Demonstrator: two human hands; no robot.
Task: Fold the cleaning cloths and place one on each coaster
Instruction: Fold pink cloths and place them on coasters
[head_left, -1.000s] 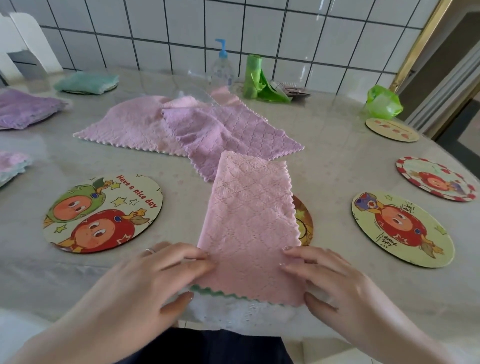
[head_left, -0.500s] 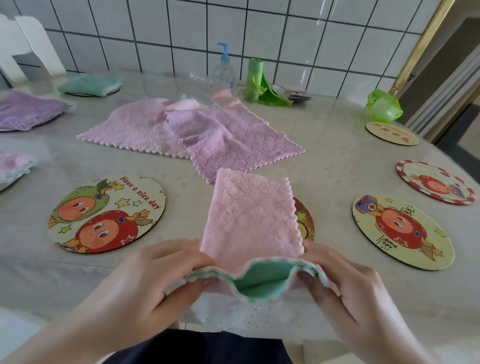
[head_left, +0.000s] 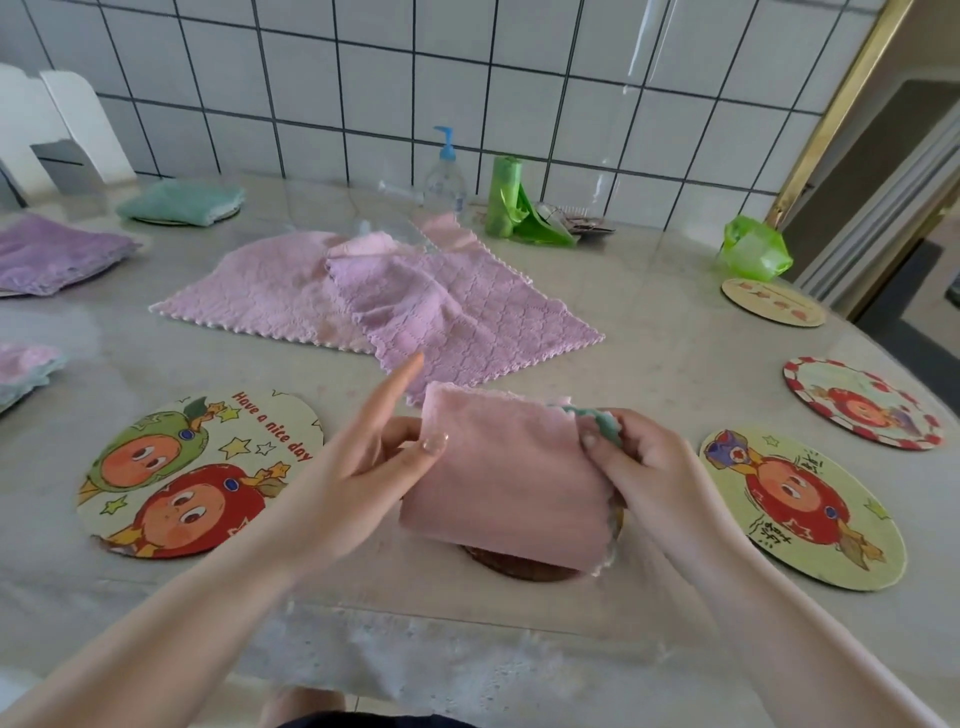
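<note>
Both hands pinch folded pink cloth (head_left: 506, 478): left hand (head_left: 358, 467) thumb on top, right hand (head_left: 644, 467) at 3 o'clock edge. Coaster (head_left: 519, 569) underneath mostly hidden.

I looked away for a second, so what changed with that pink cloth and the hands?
The pink cloth lay long and flat; both hands lifted its near edge and folded it away over itself. Now the left hand and right hand pinch its far corners, above a coaster. The spread purple cloths and other coasters stayed put.
</note>
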